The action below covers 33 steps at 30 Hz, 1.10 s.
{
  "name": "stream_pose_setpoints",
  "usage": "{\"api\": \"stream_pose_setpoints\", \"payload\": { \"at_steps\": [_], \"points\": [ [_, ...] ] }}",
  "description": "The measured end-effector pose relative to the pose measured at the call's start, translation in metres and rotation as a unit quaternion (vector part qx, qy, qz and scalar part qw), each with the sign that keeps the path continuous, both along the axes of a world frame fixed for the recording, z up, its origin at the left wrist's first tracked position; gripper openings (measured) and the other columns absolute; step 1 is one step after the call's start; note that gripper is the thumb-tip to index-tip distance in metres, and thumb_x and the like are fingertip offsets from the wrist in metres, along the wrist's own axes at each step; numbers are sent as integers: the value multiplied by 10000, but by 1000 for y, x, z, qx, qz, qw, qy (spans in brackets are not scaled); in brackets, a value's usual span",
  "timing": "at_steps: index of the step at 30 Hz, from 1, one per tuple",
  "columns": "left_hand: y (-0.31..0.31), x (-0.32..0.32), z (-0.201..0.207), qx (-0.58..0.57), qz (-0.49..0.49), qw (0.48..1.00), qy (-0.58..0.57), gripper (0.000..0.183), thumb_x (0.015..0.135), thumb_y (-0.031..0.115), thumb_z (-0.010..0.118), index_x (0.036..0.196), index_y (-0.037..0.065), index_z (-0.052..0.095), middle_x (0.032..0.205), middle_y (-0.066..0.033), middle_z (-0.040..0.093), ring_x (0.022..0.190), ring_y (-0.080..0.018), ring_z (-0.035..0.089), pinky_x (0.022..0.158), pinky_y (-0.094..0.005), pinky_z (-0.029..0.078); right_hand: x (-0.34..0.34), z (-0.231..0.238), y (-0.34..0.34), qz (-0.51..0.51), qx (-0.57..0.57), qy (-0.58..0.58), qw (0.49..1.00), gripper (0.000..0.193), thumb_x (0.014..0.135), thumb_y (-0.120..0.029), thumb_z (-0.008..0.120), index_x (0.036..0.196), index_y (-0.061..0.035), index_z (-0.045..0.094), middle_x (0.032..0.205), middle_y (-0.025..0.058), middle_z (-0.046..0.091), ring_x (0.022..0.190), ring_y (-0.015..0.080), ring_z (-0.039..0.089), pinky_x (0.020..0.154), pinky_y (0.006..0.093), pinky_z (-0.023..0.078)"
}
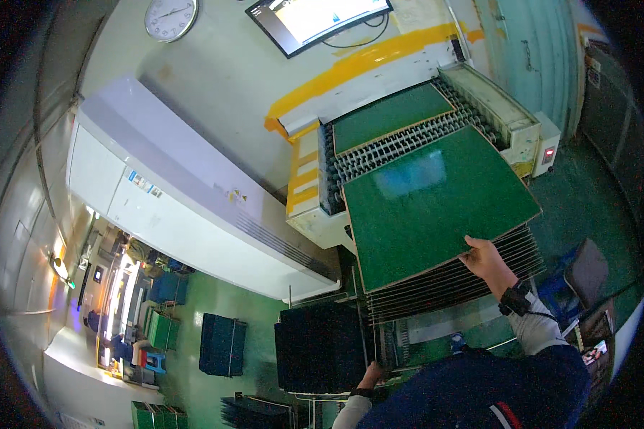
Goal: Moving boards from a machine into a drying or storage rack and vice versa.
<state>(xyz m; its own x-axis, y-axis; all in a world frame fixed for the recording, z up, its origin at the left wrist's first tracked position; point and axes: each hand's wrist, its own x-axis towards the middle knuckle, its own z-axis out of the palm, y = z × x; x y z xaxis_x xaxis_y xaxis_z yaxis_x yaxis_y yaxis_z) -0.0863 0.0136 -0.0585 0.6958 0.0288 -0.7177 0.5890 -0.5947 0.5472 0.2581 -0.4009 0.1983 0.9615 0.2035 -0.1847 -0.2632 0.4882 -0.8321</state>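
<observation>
Right hand [488, 259] pinches the near edge of a large green panel [436, 204], held over a slotted wire rack [451, 282]. Left hand [371, 374] rests low at the rack frame, grip probably closed, partly hidden. Second panel [390, 114] lies on the roller conveyor [408, 143], not yet collected.

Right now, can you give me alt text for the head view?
The right hand grips the near edge of a large green board above a wire rack beside a roller conveyor. The left hand touches the rack's lower corner.
</observation>
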Motion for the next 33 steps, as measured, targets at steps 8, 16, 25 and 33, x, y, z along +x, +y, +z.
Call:
{"api": "stream_pose_setpoints", "payload": {
  "at_steps": [8, 16, 25, 33],
  "points": [
    [-8, -12, 26, -105, 79, 991, 1, 134, 800, 207, 595, 892, 164, 682, 710, -69, 568, 696, -256, 550, 588, -350, 417, 15, 56, 26, 100, 127, 199, 966, 253, 887, -224, 600, 958, -1, 504, 965, 198, 567, 893, 304, 590, 766, 403, 509],
    [-31, 6, 66, -303, 272, 910, 74, 233, 857, 284, 578, 911, 67, 642, 656, -65, 595, 456, -208, 534, 390, -320, 388, 54, 49, 33, 94, 154, 145, 973, 224, 896, -216, 584, 951, -11, 510, 947, 184, 571, 878, 293, 598, 746, 364, 509],
    [-6, -10, 24, -326, 282, 901, 61, 383, 965, 322, 370, 1058, 66, 639, 558, -112, 568, 402, -224, 517, 398, -309, 439, 127, 53, 35, 146, 160, 96, 971, 196, 907, -231, 567, 886, -41, 524, 884, 148, 603, 828, 240, 607, 719, 307, 519],
    [-44, 25, 60, -98, 249, 962, 63, 281, 907, 293, 507, 879, 47, 640, 576, -85, 571, 449, -208, 549, 411, -327, 424, 137, 58, 19, 110, 152, 84, 979, 199, 905, -227, 568, 914, -31, 533, 898, 138, 585, 859, 258, 602, 724, 334, 518]
  ]
}}
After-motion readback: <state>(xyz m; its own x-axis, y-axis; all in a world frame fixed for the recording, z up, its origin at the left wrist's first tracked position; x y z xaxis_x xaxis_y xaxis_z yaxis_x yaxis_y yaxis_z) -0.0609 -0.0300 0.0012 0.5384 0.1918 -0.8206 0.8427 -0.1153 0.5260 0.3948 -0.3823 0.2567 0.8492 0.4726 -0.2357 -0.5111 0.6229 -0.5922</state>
